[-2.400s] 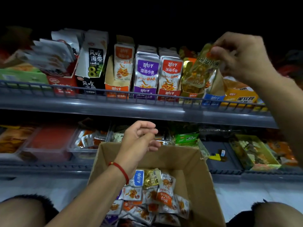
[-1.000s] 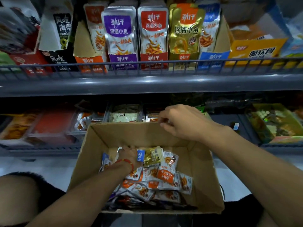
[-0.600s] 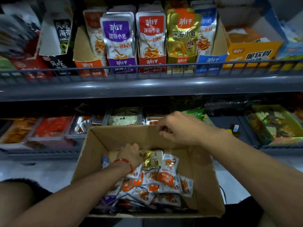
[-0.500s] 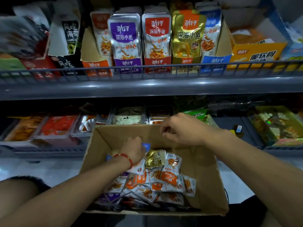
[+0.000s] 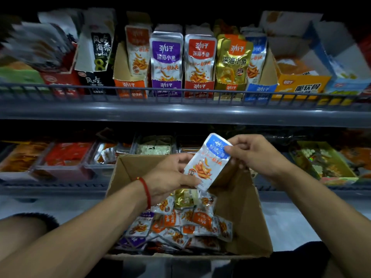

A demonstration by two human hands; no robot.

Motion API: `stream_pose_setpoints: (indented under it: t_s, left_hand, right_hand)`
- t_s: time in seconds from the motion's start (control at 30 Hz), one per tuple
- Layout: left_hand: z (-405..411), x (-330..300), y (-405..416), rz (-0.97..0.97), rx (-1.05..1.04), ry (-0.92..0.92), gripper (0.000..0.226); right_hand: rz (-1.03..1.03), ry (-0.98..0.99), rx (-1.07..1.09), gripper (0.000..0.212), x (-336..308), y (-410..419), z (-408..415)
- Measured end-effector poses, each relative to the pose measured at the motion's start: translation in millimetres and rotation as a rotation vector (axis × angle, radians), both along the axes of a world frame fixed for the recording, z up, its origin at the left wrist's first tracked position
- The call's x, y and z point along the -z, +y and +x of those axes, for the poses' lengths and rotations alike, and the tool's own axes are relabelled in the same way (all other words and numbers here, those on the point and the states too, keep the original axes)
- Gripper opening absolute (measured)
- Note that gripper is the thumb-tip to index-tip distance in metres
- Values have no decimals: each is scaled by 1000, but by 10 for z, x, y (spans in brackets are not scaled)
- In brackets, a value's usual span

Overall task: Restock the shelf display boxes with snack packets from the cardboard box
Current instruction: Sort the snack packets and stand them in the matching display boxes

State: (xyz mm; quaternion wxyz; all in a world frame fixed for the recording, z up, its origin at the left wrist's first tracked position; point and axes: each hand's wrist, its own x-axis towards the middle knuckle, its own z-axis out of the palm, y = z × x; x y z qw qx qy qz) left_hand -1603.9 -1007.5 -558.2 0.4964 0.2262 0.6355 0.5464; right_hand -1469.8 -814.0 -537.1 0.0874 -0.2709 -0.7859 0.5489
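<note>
A blue-topped silver snack packet (image 5: 208, 161) is held above the open cardboard box (image 5: 245, 213). My left hand (image 5: 172, 177), with a red string on its wrist, holds the packet's lower edge. My right hand (image 5: 255, 155) pinches its upper right corner. Several orange, purple and gold packets (image 5: 180, 223) lie loose in the box. On the upper shelf stand the display boxes: orange (image 5: 130, 88), purple (image 5: 166, 87), red (image 5: 198, 87), gold (image 5: 230, 89) and blue (image 5: 260, 90), each holding upright packets.
A grey wire rail (image 5: 180, 94) runs along the upper shelf's front. Yellow (image 5: 301, 85) and black (image 5: 96, 81) snack boxes flank the display boxes. The lower shelf holds clear trays (image 5: 66, 157) of other snacks behind the cardboard box. My knees show at both bottom corners.
My left hand has lifted a blue packet out of the box, and my right hand has left the box's far rim to pinch the packet's top. The camera tilted up slightly.
</note>
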Motion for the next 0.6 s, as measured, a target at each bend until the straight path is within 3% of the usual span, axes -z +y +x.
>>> stream_pose_setpoints:
  t_s: [0.17,0.27,0.5,0.6]
  left_hand:
    - [69,-95,31,127,-80,-69,26]
    - [80,-160,49,178,-116,-91,21]
    - [-18,-331,37,158,-185,-33,19]
    - [-33,-340,42,140,-209,-21,18]
  right_hand:
    - [-184,88,196,10,-76,44,205]
    - [-187,162,254,11,-235,101,303]
    - [360,339,419,6,-1250,680,334]
    - [640,348,447,17,-1611,978,159]
